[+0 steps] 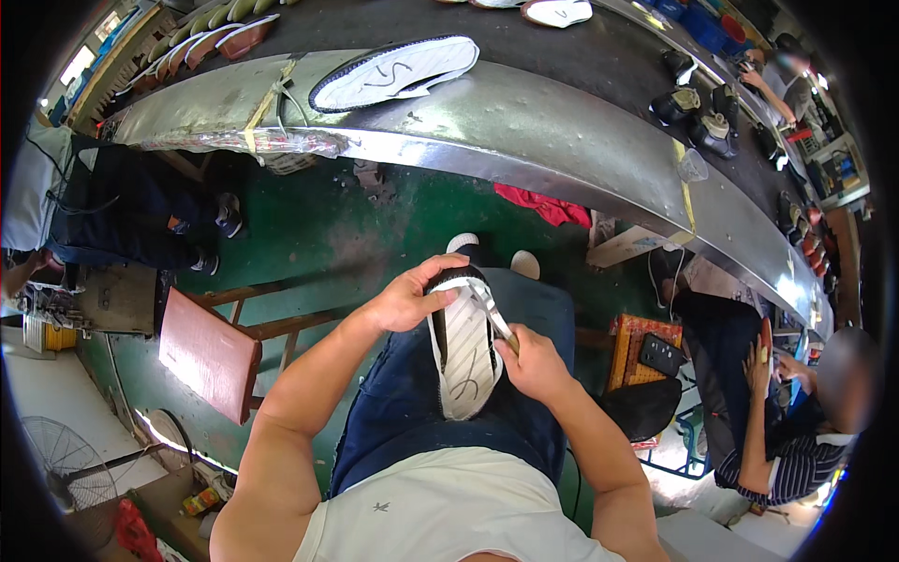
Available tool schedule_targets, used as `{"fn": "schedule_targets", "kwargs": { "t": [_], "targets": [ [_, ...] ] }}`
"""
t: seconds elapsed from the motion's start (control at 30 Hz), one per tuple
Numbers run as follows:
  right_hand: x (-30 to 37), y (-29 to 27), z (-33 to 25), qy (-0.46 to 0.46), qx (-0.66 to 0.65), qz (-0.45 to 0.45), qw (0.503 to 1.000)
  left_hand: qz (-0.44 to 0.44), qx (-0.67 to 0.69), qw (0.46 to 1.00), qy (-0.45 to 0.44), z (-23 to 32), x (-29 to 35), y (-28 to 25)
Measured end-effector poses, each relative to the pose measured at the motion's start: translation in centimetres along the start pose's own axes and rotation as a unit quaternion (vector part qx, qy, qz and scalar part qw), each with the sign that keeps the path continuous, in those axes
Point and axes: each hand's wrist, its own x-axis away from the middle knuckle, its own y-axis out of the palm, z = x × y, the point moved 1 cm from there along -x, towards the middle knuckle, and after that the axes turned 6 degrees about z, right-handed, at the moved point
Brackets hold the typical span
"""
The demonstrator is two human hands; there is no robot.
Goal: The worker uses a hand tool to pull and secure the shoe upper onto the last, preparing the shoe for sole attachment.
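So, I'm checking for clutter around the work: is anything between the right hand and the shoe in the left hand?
Only the metal tool held in the right hand: the tool reaches over the far end of the shoe. Nothing else visible stands between them.

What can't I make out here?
Head view:
Tool: grip end hidden inside the right hand.
Shoe: upper mostly hidden behind its sole.
Left hand: some fingertips hidden behind the shoe.
Person at left: head cut off by picture's rim.
Person at upper right: hands' work too small.
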Motion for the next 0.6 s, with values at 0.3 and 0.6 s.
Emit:
{"fn": "schedule_targets", "kwargs": {
  "t": [0.3,0.6],
  "targets": [
    [-0.4,-3.4,-4.1,0.072,0.084,-0.117,0.987,0.174,-0.023,0.979,-0.106,0.5,-0.4,3.1],
    [-3.0,-5.2,-5.5,0.064,-0.112,0.042,0.991,0.120,-0.080,0.988,-0.056,0.9,-0.9,2.4]
  ]
}}
